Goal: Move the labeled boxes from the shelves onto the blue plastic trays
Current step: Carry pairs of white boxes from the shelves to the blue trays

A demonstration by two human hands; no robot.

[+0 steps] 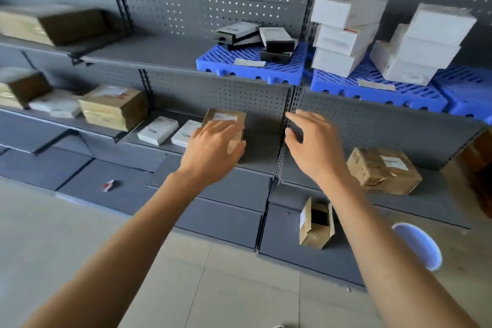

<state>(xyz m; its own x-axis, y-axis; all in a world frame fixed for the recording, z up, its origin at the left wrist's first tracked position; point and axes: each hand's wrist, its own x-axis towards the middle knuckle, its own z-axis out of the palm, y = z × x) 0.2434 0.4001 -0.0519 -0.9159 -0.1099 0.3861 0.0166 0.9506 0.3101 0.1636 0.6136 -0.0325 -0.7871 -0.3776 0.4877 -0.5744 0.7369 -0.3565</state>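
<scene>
We find no legible text. White labels sit on the brown box, the cardboard carton and the blue tray, but their print is too blurred to read.

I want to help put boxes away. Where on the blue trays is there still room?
The left blue tray has bare slats at its left end, beside the pile of black boxes. The middle blue tray is crowded by two white box stacks, with only a front strip free.
</scene>
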